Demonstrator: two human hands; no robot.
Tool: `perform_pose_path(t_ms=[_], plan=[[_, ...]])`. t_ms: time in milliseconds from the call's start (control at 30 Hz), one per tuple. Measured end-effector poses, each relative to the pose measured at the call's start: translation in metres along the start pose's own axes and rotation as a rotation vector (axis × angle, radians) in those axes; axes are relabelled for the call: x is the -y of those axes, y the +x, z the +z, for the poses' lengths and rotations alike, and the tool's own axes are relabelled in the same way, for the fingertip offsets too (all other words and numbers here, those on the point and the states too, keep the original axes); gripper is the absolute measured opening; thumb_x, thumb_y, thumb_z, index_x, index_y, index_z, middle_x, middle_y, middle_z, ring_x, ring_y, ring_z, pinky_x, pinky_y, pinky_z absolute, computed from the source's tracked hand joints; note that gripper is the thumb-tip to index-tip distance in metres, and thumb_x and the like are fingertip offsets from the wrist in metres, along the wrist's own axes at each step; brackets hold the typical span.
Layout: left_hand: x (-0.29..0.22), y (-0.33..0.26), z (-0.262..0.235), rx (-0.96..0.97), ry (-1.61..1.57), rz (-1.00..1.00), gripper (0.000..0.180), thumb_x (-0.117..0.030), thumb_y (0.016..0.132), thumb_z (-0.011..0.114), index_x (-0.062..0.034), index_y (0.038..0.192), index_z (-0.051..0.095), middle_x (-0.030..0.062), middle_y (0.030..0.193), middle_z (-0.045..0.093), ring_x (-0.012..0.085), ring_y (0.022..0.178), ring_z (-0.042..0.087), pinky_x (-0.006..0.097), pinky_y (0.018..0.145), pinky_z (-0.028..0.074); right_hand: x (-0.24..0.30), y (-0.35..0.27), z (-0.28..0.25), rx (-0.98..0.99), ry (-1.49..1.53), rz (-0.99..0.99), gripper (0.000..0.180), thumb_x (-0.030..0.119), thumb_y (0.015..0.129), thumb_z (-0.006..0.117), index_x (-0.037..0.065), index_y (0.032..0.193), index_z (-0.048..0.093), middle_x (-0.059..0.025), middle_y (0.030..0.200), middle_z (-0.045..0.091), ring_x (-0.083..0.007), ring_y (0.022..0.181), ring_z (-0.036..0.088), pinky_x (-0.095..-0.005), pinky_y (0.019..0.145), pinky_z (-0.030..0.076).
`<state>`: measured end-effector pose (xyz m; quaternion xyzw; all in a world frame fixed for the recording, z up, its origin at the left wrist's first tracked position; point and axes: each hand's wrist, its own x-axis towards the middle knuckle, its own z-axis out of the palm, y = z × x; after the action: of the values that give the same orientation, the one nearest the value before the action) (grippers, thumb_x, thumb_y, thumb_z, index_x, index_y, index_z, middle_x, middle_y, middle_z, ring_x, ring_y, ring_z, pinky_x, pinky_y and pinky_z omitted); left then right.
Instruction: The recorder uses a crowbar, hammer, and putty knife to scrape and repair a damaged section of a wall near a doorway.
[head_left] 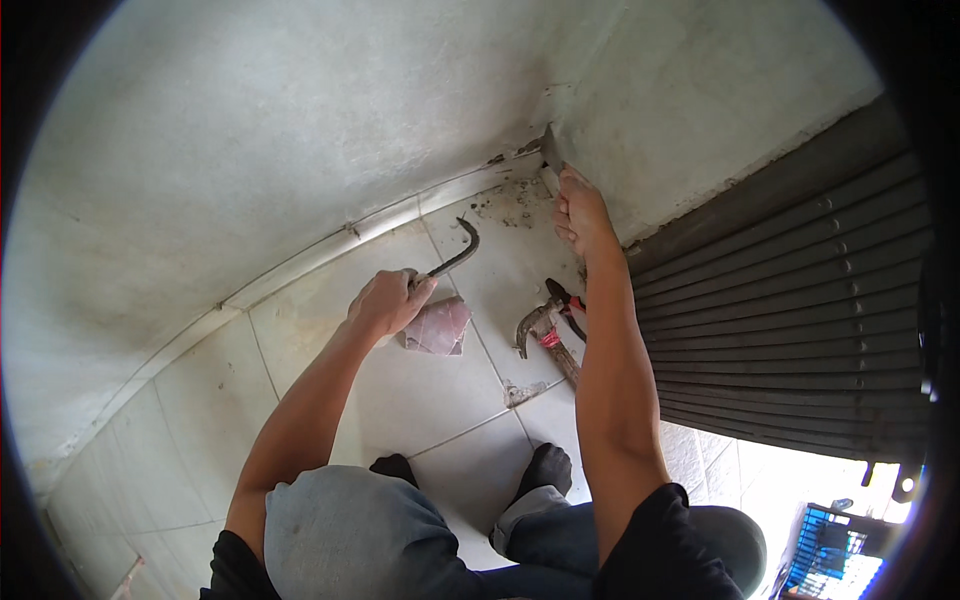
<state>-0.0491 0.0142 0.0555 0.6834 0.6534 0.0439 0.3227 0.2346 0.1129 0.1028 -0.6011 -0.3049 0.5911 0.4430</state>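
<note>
Left hand: the left hand (388,300) is closed in a fist around the straight end of the crowbar (455,255); it rests low over the floor (420,400)
Right hand: the right hand (583,215) reaches up to the wall corner (552,150); its fingers (566,228) are curled and press on a grey piece at the bottom of the corner; I cannot tell if they grip it or only push
Crowbar: thin, dark and long; its far end bends in a hook; the hook lies on the floor tile near the corner, just beside some dirt and crumbs
Close by: a pink broken tile piece (438,326) lies right under the left hand; a hammer (545,335) and red pliers (568,308) lie between the two arms
What could go wrong: the hook could slip on the smooth tile if it is pushed hard, and it could hit the right fingers, since they are so near the corner; the tile or the wall edge could crack or chip; a knee could bump the hammer
Also here: grey shutter (800,300) on the right
</note>
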Motion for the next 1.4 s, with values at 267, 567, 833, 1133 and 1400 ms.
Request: perform_pose_path(t_ms=[267,567,833,1133,1400], plan=[[0.002,-0.003,0.005,0.005,-0.016,-0.036,0.051,-0.053,0.089,0.047,-0.0078,0.101,0.066,0.0156,0.093,0.067,0.0337,0.091,0.064,0.042,0.076,0.050,0.011,0.013,0.006,-0.111,0.112,-0.134,0.047,0.026,0.095,0.043,0.018,0.141,0.036,0.0036,0.058,0.036,-0.0081,0.040,0.030,-0.0260,0.035,0.023],[-0.009,0.004,0.010,-0.027,-0.053,0.069,0.049,-0.049,0.090,0.050,-0.0013,0.092,0.064,0.0217,0.084,0.065,0.0393,0.083,0.062,0.043,0.074,0.048,-0.011,0.013,-0.013,-0.059,0.130,-0.152,0.040,0.029,0.096,0.042,0.017,0.134,0.042,0.0033,0.059,0.037,-0.0077,0.042,0.028,-0.0253,0.037,0.024],[-0.004,0.001,0.007,-0.023,-0.043,0.040,0.049,-0.048,0.090,0.050,-0.0013,0.091,0.064,0.0216,0.082,0.065,0.0389,0.079,0.062,0.043,0.071,0.048,-0.045,0.016,-0.009,0.136,-0.003,0.059,0.023,0.028,0.095,0.039,0.015,0.113,0.047,0.0039,0.059,0.038,-0.0073,0.041,0.029,-0.0261,0.037,0.026],[0.007,-0.003,0.001,-0.016,-0.068,0.005,0.049,-0.048,0.089,0.049,-0.0019,0.096,0.065,0.0197,0.082,0.065,0.0362,0.079,0.063,0.042,0.072,0.048,-0.063,0.017,0.008,0.171,0.027,0.078,0.027,0.032,0.095,0.043,0.016,0.114,0.052,0.0026,0.056,0.036,-0.0083,0.039,0.030,-0.0275,0.036,0.026],[0.017,0.005,0.017,-0.090,-0.123,0.117,0.049,-0.046,0.089,0.051,0.0005,0.094,0.065,0.0223,0.078,0.064,0.0382,0.076,0.062,0.042,0.070,0.047,-0.048,0.012,0.023,0.104,0.220,0.105,0.046,0.030,0.097,0.044,0.015,0.140,0.037,0.0016,0.057,0.038,-0.0095,0.040,0.030,-0.0270,0.036,0.025]])
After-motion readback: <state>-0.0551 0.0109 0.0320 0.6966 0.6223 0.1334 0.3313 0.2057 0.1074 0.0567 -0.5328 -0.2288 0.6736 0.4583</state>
